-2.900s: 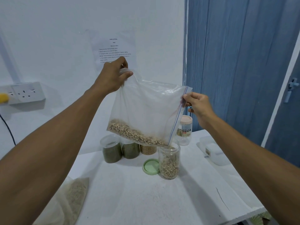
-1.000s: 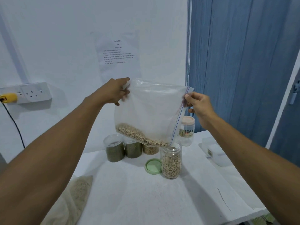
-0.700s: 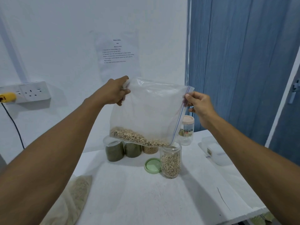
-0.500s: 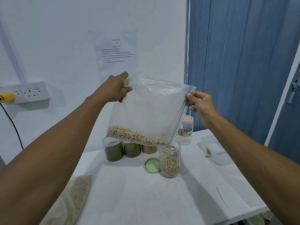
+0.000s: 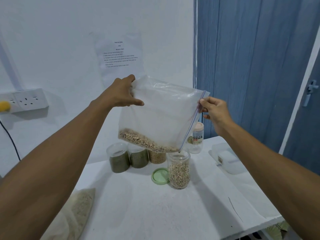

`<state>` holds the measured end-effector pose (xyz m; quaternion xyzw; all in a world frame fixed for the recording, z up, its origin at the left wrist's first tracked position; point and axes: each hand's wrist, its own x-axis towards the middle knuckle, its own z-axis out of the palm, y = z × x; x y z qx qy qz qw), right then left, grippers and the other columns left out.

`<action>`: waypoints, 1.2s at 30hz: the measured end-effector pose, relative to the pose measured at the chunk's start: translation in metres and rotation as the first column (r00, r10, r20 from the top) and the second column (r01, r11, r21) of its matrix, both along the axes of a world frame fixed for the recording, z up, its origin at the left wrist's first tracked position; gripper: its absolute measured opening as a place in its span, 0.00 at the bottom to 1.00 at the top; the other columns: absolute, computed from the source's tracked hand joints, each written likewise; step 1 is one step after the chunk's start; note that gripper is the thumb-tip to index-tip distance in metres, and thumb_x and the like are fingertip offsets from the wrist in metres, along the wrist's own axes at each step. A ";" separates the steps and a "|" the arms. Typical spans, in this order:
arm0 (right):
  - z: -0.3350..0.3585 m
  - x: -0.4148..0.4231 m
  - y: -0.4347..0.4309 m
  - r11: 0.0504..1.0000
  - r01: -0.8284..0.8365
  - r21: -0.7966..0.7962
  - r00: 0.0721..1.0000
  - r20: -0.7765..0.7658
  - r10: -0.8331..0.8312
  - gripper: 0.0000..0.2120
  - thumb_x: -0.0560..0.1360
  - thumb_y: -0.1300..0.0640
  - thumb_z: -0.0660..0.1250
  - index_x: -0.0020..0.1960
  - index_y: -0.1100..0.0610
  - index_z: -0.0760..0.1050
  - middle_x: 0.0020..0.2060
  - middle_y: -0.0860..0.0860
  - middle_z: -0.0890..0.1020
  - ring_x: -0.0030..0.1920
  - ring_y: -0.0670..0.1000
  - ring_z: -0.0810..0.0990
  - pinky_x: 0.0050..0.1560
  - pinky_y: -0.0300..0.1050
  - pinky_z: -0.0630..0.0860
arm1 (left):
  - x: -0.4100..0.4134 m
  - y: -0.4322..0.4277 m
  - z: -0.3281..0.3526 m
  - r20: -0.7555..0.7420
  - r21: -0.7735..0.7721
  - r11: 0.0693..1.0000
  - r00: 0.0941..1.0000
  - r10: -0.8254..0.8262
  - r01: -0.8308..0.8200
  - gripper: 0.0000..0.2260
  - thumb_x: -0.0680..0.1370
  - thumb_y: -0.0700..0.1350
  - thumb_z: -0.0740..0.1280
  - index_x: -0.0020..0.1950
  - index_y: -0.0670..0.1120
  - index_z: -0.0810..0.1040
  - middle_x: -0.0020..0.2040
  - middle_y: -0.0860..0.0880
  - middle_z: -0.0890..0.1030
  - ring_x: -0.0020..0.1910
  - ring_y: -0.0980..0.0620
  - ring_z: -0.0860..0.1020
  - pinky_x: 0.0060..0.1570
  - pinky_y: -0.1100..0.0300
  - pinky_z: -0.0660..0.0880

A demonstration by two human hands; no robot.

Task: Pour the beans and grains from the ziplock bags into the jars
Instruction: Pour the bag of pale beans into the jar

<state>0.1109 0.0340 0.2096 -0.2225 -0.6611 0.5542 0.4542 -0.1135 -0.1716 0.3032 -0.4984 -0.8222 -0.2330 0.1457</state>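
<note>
I hold a clear ziplock bag (image 5: 161,115) tilted in the air over the table. My left hand (image 5: 121,93) grips its upper left corner. My right hand (image 5: 213,110) pinches the zip edge at the right. Pale black-eyed beans (image 5: 143,142) lie along the bag's bottom and slope toward its lower right corner, which hangs just above the mouth of an open glass jar (image 5: 179,168). That jar is more than half full of the same beans. Its green lid (image 5: 160,176) lies flat beside it on the left.
Behind stand two jars of green grains (image 5: 119,158) (image 5: 139,157), a jar of tan beans (image 5: 156,157) and a pink-capped jar (image 5: 196,137). A bag of grain (image 5: 76,212) lies at the table's front left. A white plastic container (image 5: 228,160) sits right. The table edge (image 5: 242,227) runs front right.
The bag has been shaken up and down slightly over the jar and its lower corner now sits a little closer to the jar mouth. Both hands keep their hold.
</note>
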 end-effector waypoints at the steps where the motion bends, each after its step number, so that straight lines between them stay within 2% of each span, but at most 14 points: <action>1: 0.000 0.000 -0.001 1.000 0.002 0.000 1.000 -0.001 -0.002 0.08 0.80 0.57 0.66 0.44 0.54 0.81 0.37 0.49 0.82 0.39 0.47 0.79 0.44 0.44 0.73 | -0.001 0.000 -0.001 0.002 -0.007 1.000 1.000 -0.001 0.001 0.28 0.66 0.54 0.81 0.56 0.46 0.69 0.47 0.47 0.78 0.33 0.52 0.82 0.31 0.63 0.74; 5: 0.000 0.000 -0.003 1.000 0.013 -0.005 1.000 -0.003 -0.013 0.08 0.80 0.56 0.66 0.43 0.54 0.81 0.37 0.49 0.82 0.39 0.46 0.79 0.43 0.44 0.74 | 0.000 -0.006 -0.002 -0.021 -0.051 0.999 1.000 0.009 -0.010 0.29 0.64 0.50 0.83 0.53 0.45 0.67 0.41 0.48 0.78 0.35 0.52 0.78 0.30 0.60 0.70; 9: -0.001 0.001 -0.004 1.000 0.021 -0.006 1.000 -0.005 -0.021 0.09 0.80 0.57 0.66 0.43 0.54 0.81 0.37 0.49 0.83 0.38 0.46 0.78 0.43 0.44 0.74 | 0.000 -0.010 0.000 -0.032 -0.116 0.993 0.999 0.026 -0.030 0.28 0.62 0.47 0.83 0.51 0.44 0.68 0.39 0.51 0.74 0.39 0.49 0.74 0.32 0.57 0.66; 12: -0.003 0.000 -0.005 0.999 0.033 -0.014 0.999 -0.002 -0.033 0.09 0.80 0.57 0.66 0.42 0.54 0.81 0.36 0.49 0.82 0.38 0.46 0.78 0.43 0.44 0.73 | -0.002 -0.012 -0.003 -0.012 -0.156 0.988 1.000 0.009 -0.010 0.26 0.61 0.47 0.84 0.46 0.46 0.69 0.37 0.51 0.77 0.36 0.52 0.74 0.33 0.58 0.66; 18: -0.001 -0.003 -0.004 0.999 0.040 -0.007 0.999 0.004 -0.040 0.10 0.80 0.57 0.67 0.41 0.53 0.81 0.35 0.49 0.82 0.37 0.46 0.78 0.42 0.43 0.72 | -0.007 -0.009 -0.014 -0.028 -0.154 0.988 1.000 -0.013 0.008 0.18 0.68 0.33 0.75 0.42 0.49 0.69 0.37 0.50 0.76 0.38 0.47 0.74 0.34 0.57 0.69; 21: -0.001 -0.003 -0.004 0.999 0.039 -0.015 0.999 0.000 -0.039 0.09 0.80 0.57 0.66 0.42 0.53 0.81 0.35 0.49 0.82 0.37 0.46 0.78 0.42 0.43 0.72 | -0.007 -0.007 -0.018 -0.025 -0.155 0.987 0.999 -0.043 0.039 0.09 0.73 0.34 0.72 0.46 0.45 0.74 0.43 0.48 0.80 0.44 0.47 0.76 0.38 0.60 0.71; 23: -0.001 -0.003 -0.003 0.999 0.044 -0.021 0.999 0.000 -0.044 0.09 0.80 0.56 0.66 0.42 0.53 0.81 0.36 0.49 0.82 0.38 0.46 0.78 0.42 0.44 0.73 | -0.007 -0.007 -0.020 -0.028 -0.156 0.986 0.998 -0.064 0.059 0.08 0.75 0.35 0.70 0.49 0.44 0.75 0.46 0.48 0.79 0.46 0.48 0.76 0.39 0.63 0.70; 24: -0.002 -0.003 -0.003 0.999 0.047 -0.021 0.999 0.001 -0.047 0.09 0.80 0.56 0.66 0.42 0.53 0.81 0.37 0.49 0.82 0.38 0.46 0.78 0.42 0.44 0.73 | -0.008 -0.007 -0.020 -0.020 -0.149 0.987 0.998 -0.065 0.062 0.08 0.76 0.34 0.69 0.49 0.44 0.74 0.46 0.48 0.79 0.45 0.48 0.76 0.39 0.63 0.71; 28: -0.003 -0.002 -0.002 0.999 0.049 -0.012 0.999 0.003 -0.049 0.09 0.80 0.56 0.66 0.42 0.53 0.81 0.37 0.50 0.82 0.38 0.47 0.78 0.41 0.43 0.72 | -0.010 -0.006 -0.025 0.153 -0.081 0.992 0.985 -0.080 0.094 0.12 0.76 0.27 0.61 0.53 0.41 0.74 0.45 0.44 0.79 0.41 0.46 0.81 0.42 0.50 0.80; 31: -0.003 -0.002 -0.001 0.998 0.054 -0.006 0.998 0.009 -0.054 0.09 0.80 0.56 0.66 0.42 0.53 0.81 0.37 0.50 0.82 0.38 0.47 0.79 0.41 0.43 0.73 | -0.012 -0.005 -0.026 0.164 -0.073 0.992 0.982 -0.093 0.106 0.16 0.75 0.26 0.59 0.55 0.44 0.74 0.47 0.43 0.79 0.41 0.46 0.80 0.43 0.50 0.80; 36: -0.003 0.000 0.001 0.996 0.089 -0.015 0.996 0.010 -0.089 0.09 0.80 0.55 0.66 0.43 0.54 0.81 0.39 0.51 0.83 0.40 0.48 0.79 0.40 0.42 0.73 | -0.012 -0.004 -0.022 0.139 -0.061 0.991 0.984 -0.114 0.123 0.20 0.76 0.28 0.65 0.59 0.49 0.72 0.49 0.43 0.81 0.41 0.50 0.82 0.47 0.47 0.81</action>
